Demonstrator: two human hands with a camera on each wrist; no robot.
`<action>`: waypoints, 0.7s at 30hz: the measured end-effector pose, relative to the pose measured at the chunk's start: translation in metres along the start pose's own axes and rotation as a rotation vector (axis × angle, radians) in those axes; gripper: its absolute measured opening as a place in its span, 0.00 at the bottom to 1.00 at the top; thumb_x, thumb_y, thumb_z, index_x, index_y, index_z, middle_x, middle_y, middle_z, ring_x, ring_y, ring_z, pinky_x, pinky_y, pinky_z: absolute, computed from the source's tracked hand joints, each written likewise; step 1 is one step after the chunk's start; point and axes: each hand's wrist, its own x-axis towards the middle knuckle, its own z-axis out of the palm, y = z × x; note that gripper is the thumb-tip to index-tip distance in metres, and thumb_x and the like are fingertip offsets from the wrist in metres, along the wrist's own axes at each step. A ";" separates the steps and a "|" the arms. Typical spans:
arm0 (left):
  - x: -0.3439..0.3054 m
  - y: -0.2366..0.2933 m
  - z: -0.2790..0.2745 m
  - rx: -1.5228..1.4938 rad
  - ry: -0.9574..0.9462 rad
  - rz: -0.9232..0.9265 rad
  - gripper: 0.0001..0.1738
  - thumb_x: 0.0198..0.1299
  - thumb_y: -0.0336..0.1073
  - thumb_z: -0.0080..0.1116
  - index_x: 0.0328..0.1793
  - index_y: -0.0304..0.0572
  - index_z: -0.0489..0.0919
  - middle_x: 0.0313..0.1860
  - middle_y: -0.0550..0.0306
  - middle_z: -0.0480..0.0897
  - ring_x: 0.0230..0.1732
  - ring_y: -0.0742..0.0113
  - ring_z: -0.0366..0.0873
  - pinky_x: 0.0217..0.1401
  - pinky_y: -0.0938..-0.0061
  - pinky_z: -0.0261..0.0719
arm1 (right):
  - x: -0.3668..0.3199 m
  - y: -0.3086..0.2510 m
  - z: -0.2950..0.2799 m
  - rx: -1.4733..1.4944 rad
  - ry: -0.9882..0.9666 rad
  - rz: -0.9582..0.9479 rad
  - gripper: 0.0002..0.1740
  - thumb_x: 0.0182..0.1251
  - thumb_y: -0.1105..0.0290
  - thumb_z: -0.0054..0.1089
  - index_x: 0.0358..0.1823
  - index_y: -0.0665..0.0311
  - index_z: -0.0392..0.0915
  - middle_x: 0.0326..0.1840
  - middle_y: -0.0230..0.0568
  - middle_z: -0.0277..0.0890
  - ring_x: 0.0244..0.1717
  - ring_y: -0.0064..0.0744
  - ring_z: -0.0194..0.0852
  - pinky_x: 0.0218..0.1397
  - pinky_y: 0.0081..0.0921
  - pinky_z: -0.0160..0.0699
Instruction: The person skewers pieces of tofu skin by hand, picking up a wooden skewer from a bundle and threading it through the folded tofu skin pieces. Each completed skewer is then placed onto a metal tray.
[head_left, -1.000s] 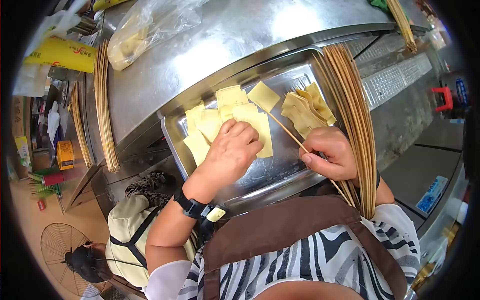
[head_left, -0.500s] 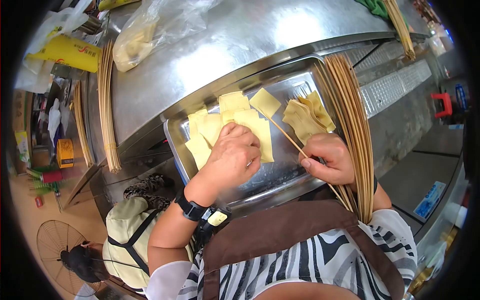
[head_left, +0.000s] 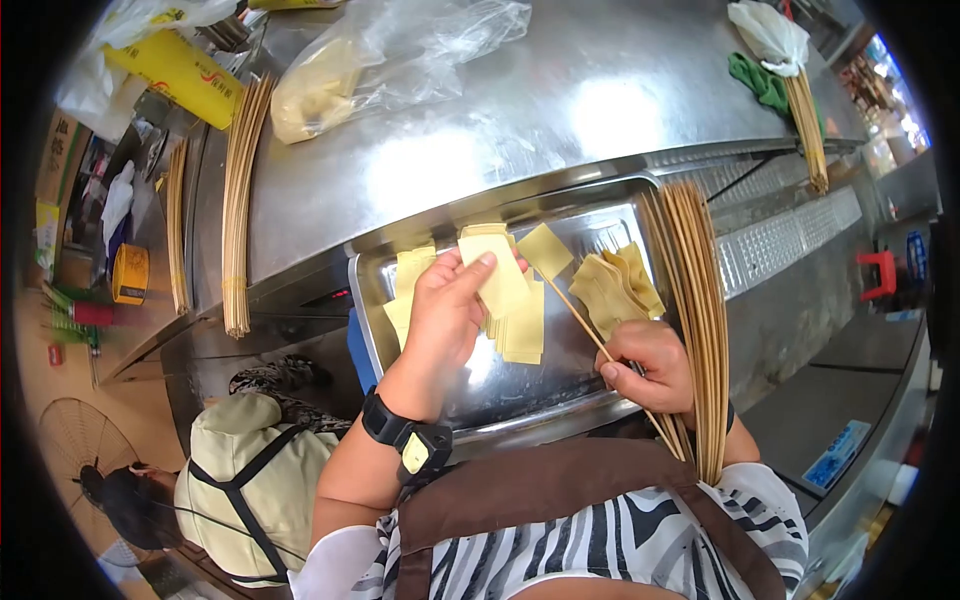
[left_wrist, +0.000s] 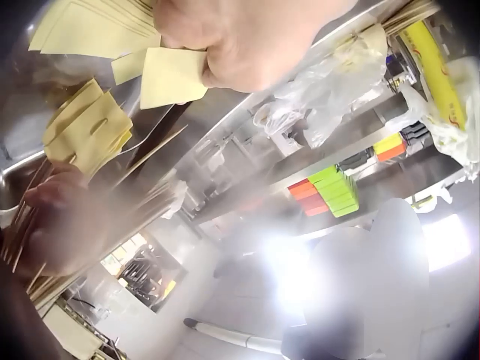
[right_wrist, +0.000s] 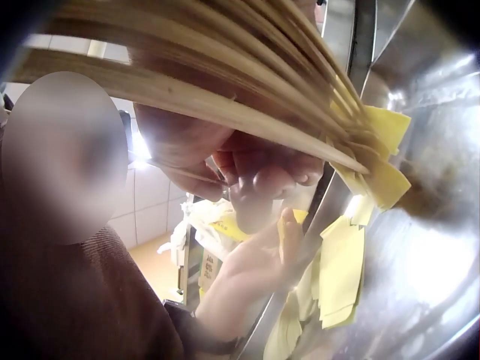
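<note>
In the head view my left hand (head_left: 447,315) pinches a thin, pale yellow tofu sheet (head_left: 503,280) between thumb and fingers, above a stack of such sheets (head_left: 525,340) in a metal tray (head_left: 480,405). A thin wooden skewer (head_left: 585,325) is gripped by my right hand (head_left: 655,370), thumb along it. At the skewer's far end is one square sheet (head_left: 545,250), just right of the held one. Wavy, folded sheets (head_left: 612,285) on skewer tips lie at the tray's right side. A long skewer bundle (head_left: 705,320) runs past my right hand and forearm.
Behind the tray stretches a steel counter (head_left: 510,130) with a clear plastic bag (head_left: 330,90) on it. More skewer bundles lie at the left (head_left: 240,220) and far right (head_left: 805,130). Another person (head_left: 240,480) is close by at the lower left.
My left hand has lifted a sheet off the stack and turned, bringing it near the skewer's sheet. The right hand keeps its grip. The head view has shifted, so the tray sits lower.
</note>
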 end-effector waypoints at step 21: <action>-0.008 0.005 0.028 -0.048 -0.104 0.164 0.16 0.76 0.36 0.43 0.64 0.37 0.64 0.59 0.39 0.79 0.57 0.51 0.82 0.59 0.59 0.82 | 0.000 -0.002 0.004 -0.030 -0.020 0.006 0.09 0.64 0.73 0.59 0.27 0.69 0.77 0.19 0.44 0.70 0.22 0.43 0.69 0.25 0.37 0.63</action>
